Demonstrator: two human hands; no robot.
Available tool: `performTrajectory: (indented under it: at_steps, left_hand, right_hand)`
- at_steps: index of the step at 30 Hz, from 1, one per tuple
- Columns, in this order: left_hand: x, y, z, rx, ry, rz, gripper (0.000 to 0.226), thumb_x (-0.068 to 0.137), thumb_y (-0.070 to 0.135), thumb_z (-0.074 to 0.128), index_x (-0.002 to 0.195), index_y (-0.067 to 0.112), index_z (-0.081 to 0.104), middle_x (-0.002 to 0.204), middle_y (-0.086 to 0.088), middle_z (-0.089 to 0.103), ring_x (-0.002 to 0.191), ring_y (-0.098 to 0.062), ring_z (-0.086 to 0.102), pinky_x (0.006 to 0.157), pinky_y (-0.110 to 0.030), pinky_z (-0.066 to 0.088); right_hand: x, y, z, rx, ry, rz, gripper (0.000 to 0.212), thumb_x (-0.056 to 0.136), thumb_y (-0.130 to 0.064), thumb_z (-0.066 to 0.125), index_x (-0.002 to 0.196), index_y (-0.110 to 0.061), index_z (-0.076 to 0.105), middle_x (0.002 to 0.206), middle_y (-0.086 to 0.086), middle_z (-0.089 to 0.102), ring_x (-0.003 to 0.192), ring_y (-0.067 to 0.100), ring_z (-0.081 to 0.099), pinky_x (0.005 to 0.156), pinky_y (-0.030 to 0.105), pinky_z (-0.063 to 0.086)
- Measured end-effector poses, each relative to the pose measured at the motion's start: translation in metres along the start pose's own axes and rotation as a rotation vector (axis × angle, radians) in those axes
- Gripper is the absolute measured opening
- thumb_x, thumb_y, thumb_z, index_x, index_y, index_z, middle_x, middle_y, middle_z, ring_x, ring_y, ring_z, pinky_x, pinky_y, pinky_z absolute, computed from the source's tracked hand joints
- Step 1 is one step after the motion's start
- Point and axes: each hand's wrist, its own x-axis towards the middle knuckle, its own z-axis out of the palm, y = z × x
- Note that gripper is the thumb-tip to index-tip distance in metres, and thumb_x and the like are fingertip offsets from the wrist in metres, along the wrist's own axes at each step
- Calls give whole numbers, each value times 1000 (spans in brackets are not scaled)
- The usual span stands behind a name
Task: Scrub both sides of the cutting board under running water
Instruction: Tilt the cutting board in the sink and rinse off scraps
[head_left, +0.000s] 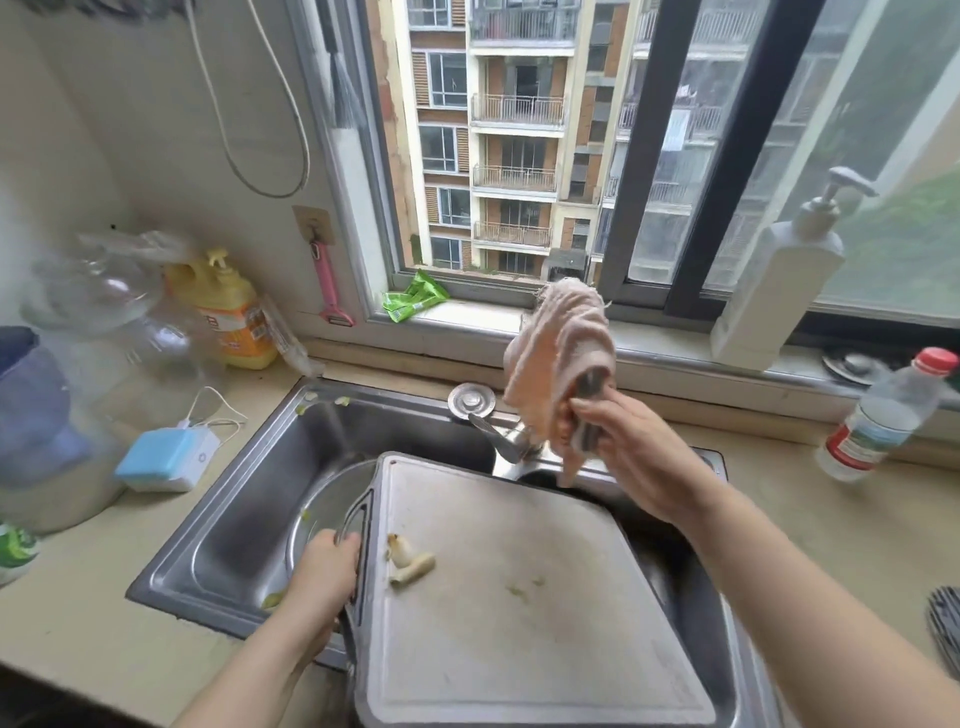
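Yellow soap bottle on the surface at far left. Left hand with grip curled tight around handle of cutting board, lying flat across the sink, some food scraps on top. Right hand raised above, grip pinching peach cloth and faucet lever. Water bottle at right.

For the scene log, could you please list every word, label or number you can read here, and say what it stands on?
None can be read.
Yellow pump bottle: orange label, print blurred.
Red-capped water bottle: label too blurred.
Green packets on the sill: print too small.
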Motion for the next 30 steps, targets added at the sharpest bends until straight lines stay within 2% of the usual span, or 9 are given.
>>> performTrajectory:
  at_steps: [9, 12, 14, 16, 19, 21, 25, 28, 30]
  left_hand:
    - [-9, 15, 8, 30, 84, 27, 32, 90, 16, 49, 60, 12, 39, 58, -8, 43, 60, -24, 40, 59, -34, 30]
    - [-14, 16, 9, 15, 93, 7, 32, 90, 15, 48, 60, 12, 37, 59, -8, 41, 64, -25, 40, 63, -34, 31]
    - [-16, 19, 12, 15, 96, 12, 31, 90, 17, 47, 61, 13, 38, 58, -7, 42, 63, -25, 41, 62, -34, 32]
    - [-19, 24, 18, 7, 91, 42, 29, 91, 19, 47, 63, 13, 41, 59, -6, 46, 61, -26, 43, 60, -34, 33]
    - [-21, 29, 25, -50, 74, 76, 26, 93, 20, 48, 69, 10, 44, 60, -6, 51, 60, -25, 48, 55, -30, 37]
    - [-21, 33, 27, -62, 31, 79, 25, 94, 25, 48, 77, 7, 48, 69, -10, 58, 65, -27, 55, 54, -30, 44]
    - [-15, 40, 29, 97, 73, 183, 30, 93, 26, 47, 68, 9, 47, 68, -12, 56, 68, -30, 53, 57, -34, 36]
    - [-14, 40, 29, 95, 48, 191, 29, 93, 26, 47, 69, 10, 46, 64, -8, 53, 62, -26, 49, 54, -32, 33]
    - [-14, 39, 29, 74, 19, 190, 28, 94, 25, 47, 70, 12, 46, 63, -5, 51, 61, -26, 47, 56, -34, 34]
  right_hand:
    - [-1, 19, -54, 97, -187, -80, 36, 84, -26, 58, 110, -2, 61, 102, 11, 60, 97, 20, 56, 86, 31, 46]
    - [-26, 79, -31, 158, -15, 72, 35, 84, -24, 64, 115, -7, 64, 117, 11, 64, 116, 26, 55, 101, 40, 41]
    - [-47, 115, 0, -49, 109, 149, 28, 86, -18, 66, 113, -23, 66, 122, -2, 62, 124, 19, 50, 100, 27, 42]
    - [-55, 125, 38, -357, 74, 6, 39, 88, -20, 66, 122, -35, 58, 135, -12, 50, 132, 7, 37, 103, 15, 33]
    - [-43, 127, 96, -790, -139, -412, 54, 93, -26, 52, 142, -36, 34, 151, -11, 32, 142, 7, 20, 116, 28, 2]
    - [-37, 134, 110, -917, -187, -460, 54, 96, -30, 41, 147, -35, 25, 154, -16, 24, 144, 6, 13, 115, 33, -11]
    - [-33, 162, 38, -1074, -47, -64, 43, 102, -33, 29, 144, -42, 29, 150, -29, 18, 143, -1, -1, 112, 35, -17]
    - [-51, 180, -32, -1306, 182, 547, 43, 103, -31, 21, 146, -34, 28, 155, -20, 13, 145, 12, -1, 115, 46, -1]
    - [-56, 182, -48, -1258, 374, 691, 44, 104, -30, 18, 146, -28, 28, 157, -13, 11, 145, 17, 1, 116, 47, 6]
